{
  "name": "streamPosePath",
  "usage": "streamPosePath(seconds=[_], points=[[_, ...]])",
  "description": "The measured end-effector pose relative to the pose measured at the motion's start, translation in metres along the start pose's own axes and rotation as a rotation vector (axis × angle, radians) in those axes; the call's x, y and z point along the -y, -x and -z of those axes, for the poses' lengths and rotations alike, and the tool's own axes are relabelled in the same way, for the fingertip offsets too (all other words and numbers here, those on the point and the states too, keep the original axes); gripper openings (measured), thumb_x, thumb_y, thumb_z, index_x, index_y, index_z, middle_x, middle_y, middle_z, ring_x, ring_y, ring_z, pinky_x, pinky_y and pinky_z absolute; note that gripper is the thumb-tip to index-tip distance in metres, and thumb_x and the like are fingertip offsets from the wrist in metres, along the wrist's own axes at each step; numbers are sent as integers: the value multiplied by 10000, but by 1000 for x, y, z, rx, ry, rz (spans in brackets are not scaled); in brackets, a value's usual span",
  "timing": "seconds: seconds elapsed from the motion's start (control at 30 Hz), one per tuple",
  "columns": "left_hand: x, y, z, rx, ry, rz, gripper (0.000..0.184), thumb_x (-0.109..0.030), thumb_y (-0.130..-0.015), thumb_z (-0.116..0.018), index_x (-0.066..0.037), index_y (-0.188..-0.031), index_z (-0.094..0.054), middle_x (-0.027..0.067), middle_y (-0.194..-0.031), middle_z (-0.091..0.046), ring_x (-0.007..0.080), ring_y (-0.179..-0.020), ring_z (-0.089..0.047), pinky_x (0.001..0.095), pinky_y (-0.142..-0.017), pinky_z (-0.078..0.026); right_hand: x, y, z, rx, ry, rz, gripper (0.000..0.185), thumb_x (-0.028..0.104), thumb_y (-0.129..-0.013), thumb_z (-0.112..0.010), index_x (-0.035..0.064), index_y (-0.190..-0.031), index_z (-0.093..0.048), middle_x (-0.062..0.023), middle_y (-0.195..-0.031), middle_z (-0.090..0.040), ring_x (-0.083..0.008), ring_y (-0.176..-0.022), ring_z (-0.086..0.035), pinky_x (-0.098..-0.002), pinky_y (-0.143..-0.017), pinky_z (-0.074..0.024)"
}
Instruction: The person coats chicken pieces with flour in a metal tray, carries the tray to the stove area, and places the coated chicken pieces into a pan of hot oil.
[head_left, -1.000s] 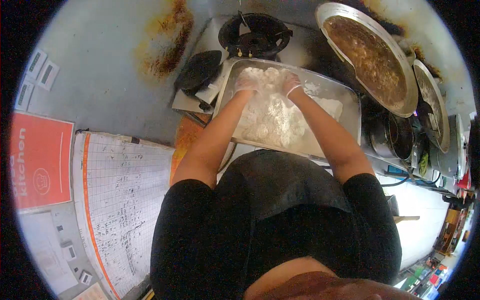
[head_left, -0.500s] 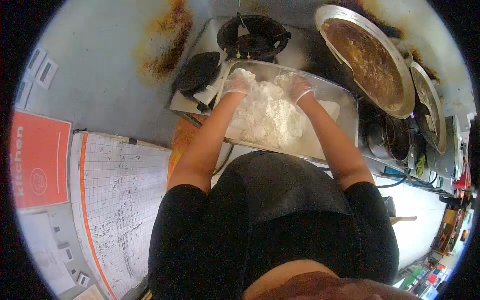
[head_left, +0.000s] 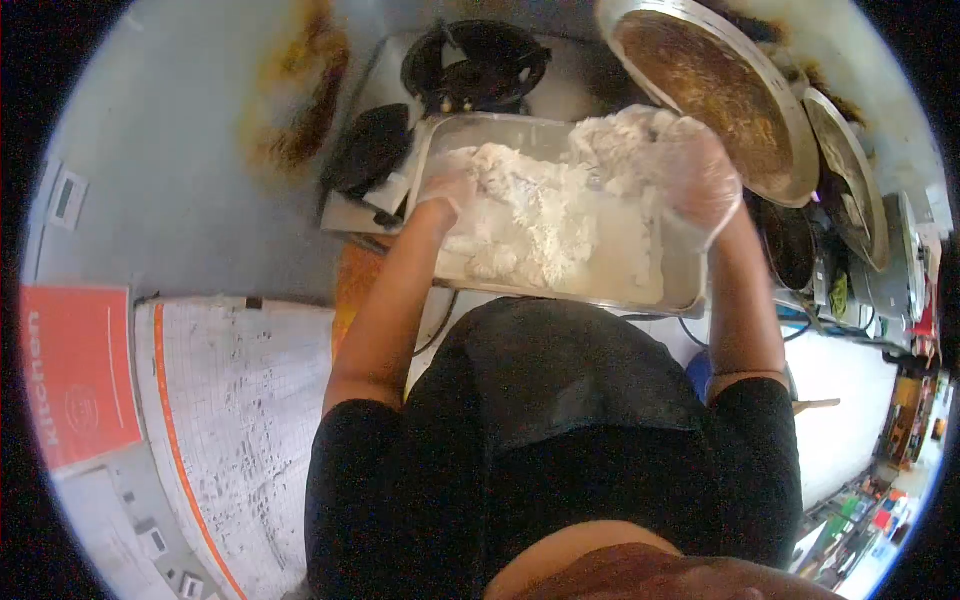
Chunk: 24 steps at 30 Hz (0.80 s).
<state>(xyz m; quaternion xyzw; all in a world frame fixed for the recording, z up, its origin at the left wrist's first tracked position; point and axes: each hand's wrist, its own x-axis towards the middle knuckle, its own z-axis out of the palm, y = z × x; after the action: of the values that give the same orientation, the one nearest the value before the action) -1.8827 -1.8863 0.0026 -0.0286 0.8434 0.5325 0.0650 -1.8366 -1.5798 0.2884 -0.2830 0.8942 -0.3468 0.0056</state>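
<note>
A shallow metal tray (head_left: 560,297) in front of me holds white flour (head_left: 545,230) with lumpy flour-coated pieces in it. My right hand (head_left: 695,180), in a clear plastic glove, is raised at the tray's right side and closed on a lumpy flour-coated piece (head_left: 618,145); what lies under the coating does not show. My left hand (head_left: 452,188), also gloved, is at the tray's left end against a floury lump (head_left: 492,168). Its fingers are blurred and covered by flour.
Behind the tray stands a black burner ring (head_left: 475,65), with a dark round pan (head_left: 370,150) to its left. A large round pan (head_left: 715,90) of brown contents is at the upper right, beside a smaller lidded-looking pan (head_left: 848,175). A written chart (head_left: 240,430) hangs left.
My right hand has moved right and up out of the flour with a coated piece. My left hand has shifted slightly left and down. The whole view has tilted a little.
</note>
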Motion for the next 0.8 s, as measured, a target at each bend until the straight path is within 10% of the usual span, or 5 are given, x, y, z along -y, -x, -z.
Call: streamPosePath(seconds=[0.07, 0.2, 0.5, 0.63, 0.8], points=[[28, -8, -11, -18, 135, -83, 285, -123, -872, -475, 1, -1099, -594, 116, -983, -643, 213, -862, -624, 338, -783, -527, 23, 6, 44, -107, -118, 9, 229, 185, -840, -543, 40, -973, -661, -137, -1000, -649, -270, -975, -608, -333, -856, -482], [-42, 56, 19, -8, -696, -453, 288, -121, -878, -494, 2, -1123, -583, 88, -981, -642, 202, -870, -626, 313, -768, -522, -16, 23, 127, -335, 1152, 439, 232, 168, -838, -541, 45, -992, -662, -130, -997, -654, -261, -962, -612, -326, -866, -481], [-70, 88, 20, 124, 679, 112, 320, -119, -908, -475, 39, -1180, -535, 94, -1022, -636, 176, -883, -622, 279, -794, -510, -211, -13, 225, 65, -10, -512, 238, 225, -873, -555, 26, -984, -625, -52, -779, -659, -218, -692, -623, -349, -661, -514], [-20, 81, 24, 157, 668, -108, 321, -138, -897, -506, 46, -1157, -545, 91, -1009, -638, 163, -873, -626, 266, -753, -522, -236, -9, 238, 227, 455, -757, 251, 219, -854, -570, 19, -994, -630, -99, -846, -654, -235, -735, -629, -366, -662, -510], [-150, 118, 38, 169, 720, 33, 321, -133, -864, -558, 28, -1141, -553, 91, -1032, -638, 175, -895, -630, 290, -766, -527, -244, 4, 238, 266, 812, -842, 247, 198, -841, -586, 18, -988, -671, -149, -986, -674, -263, -830, -646, -397, -702, -514]])
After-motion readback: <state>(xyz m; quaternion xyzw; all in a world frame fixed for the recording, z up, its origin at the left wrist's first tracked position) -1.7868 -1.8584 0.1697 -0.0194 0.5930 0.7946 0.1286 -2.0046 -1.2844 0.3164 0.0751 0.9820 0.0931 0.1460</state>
